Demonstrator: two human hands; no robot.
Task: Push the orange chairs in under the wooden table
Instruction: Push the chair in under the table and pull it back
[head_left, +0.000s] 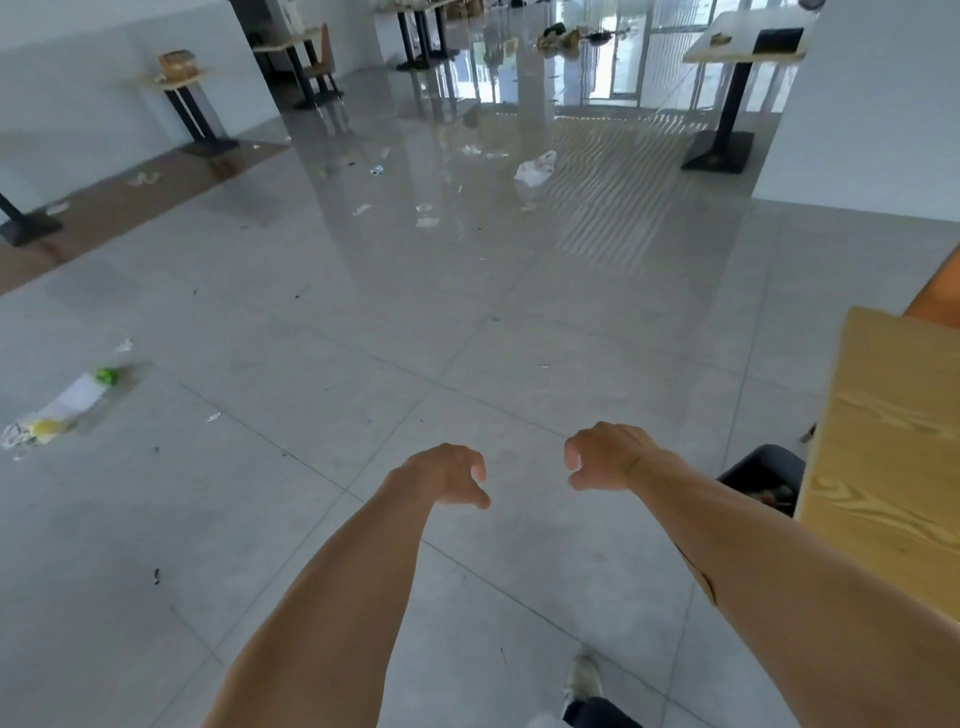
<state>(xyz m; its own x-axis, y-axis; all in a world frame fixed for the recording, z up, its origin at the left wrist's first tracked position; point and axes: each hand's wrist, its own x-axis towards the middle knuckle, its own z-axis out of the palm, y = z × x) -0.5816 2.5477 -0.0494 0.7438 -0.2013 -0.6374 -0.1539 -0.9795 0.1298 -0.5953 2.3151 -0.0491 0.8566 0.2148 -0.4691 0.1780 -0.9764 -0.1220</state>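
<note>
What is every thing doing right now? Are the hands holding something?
left hand: empty, fingers curled
right hand: empty, fingers curled
wooden table: upright, untouched
black bin: open, beside the table
plastic bottle: lying on the floor
white bag: crumpled on the floor

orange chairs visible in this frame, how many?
1, and only partly: an orange edge at the far right, behind the wooden table. Others may be out of frame. Both hands are empty over the floor.

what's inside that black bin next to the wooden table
The black bin beside the wooden table shows a few blurred scraps, one reddish. The table edge covers its right side.
</note>
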